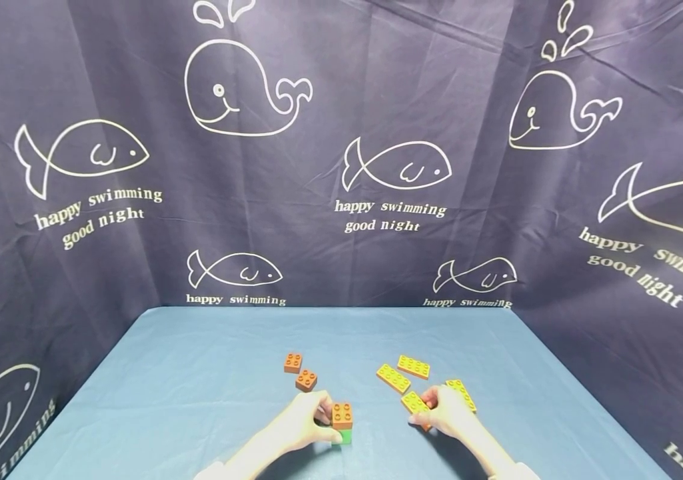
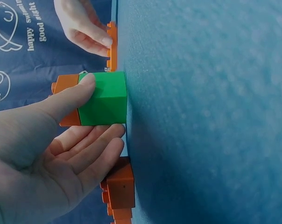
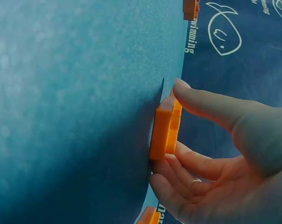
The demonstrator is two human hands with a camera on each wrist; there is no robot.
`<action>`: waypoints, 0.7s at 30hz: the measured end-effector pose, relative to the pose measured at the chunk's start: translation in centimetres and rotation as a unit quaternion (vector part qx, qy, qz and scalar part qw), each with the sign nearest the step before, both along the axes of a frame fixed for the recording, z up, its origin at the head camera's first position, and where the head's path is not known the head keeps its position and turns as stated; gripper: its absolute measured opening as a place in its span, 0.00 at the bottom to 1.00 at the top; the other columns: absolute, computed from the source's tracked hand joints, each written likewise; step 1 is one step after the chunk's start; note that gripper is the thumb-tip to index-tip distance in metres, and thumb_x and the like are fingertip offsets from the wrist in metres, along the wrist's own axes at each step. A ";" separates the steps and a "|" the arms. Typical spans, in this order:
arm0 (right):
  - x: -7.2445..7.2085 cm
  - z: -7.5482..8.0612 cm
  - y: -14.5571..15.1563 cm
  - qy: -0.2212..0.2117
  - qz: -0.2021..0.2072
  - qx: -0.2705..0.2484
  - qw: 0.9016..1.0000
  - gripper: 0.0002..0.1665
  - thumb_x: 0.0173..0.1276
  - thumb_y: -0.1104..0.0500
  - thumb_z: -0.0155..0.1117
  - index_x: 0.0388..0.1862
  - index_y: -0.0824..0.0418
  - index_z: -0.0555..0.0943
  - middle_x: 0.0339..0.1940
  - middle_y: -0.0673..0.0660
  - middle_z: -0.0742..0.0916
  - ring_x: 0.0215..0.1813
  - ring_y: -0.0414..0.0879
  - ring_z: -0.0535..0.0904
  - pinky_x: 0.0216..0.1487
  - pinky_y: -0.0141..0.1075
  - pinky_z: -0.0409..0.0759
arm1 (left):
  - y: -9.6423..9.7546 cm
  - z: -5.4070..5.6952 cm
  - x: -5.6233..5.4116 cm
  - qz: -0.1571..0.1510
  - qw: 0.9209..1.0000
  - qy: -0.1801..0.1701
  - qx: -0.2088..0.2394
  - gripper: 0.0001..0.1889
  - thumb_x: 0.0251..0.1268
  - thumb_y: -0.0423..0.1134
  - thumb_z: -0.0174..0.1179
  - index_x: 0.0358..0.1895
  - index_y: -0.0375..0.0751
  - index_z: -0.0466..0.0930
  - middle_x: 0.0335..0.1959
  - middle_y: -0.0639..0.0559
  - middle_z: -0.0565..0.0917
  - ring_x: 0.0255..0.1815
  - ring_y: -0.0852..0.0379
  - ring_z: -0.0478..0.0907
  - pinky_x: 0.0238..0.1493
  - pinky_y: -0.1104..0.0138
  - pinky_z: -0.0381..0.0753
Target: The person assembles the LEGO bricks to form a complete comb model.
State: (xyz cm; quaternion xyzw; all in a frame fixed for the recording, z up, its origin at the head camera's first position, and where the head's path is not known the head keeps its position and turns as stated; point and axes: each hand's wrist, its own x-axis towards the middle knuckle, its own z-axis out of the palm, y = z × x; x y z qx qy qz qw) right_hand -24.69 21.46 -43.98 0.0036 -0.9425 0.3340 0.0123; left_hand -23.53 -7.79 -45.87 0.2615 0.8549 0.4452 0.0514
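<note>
My left hand [image 1: 306,421] holds a small stack on the table, an orange brick [image 1: 342,415] on top of a green brick [image 1: 346,437]. In the left wrist view its thumb lies across the green brick's side, with the other fingers behind the stack. On the right, my right hand [image 1: 448,412] pinches a flat yellow brick [image 1: 414,403] by its edges, thumb at one end and fingers at the other. That brick looks orange in the right wrist view, low over the table. Part of it is hidden by the fingers.
Two orange bricks [image 1: 293,362] lie beyond my left hand. Two flat yellow bricks [image 1: 393,377] lie beyond the right hand, and another yellow brick [image 1: 462,395] is partly behind it. A dark printed curtain [image 1: 317,240] hangs around the blue table [image 1: 209,353].
</note>
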 end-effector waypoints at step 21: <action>-0.1 -0.2 0.1 -0.024 0.002 -0.019 1.000 0.20 0.41 0.62 0.78 0.28 0.63 0.75 0.19 0.52 0.77 0.21 0.42 0.72 0.22 0.32 0.72 | -0.1 -0.1 -0.1 -0.003 1.000 0.001 0.004 0.17 0.44 0.40 0.74 0.31 0.43 0.72 0.31 0.56 0.78 0.32 0.62 0.82 0.35 0.74 0.79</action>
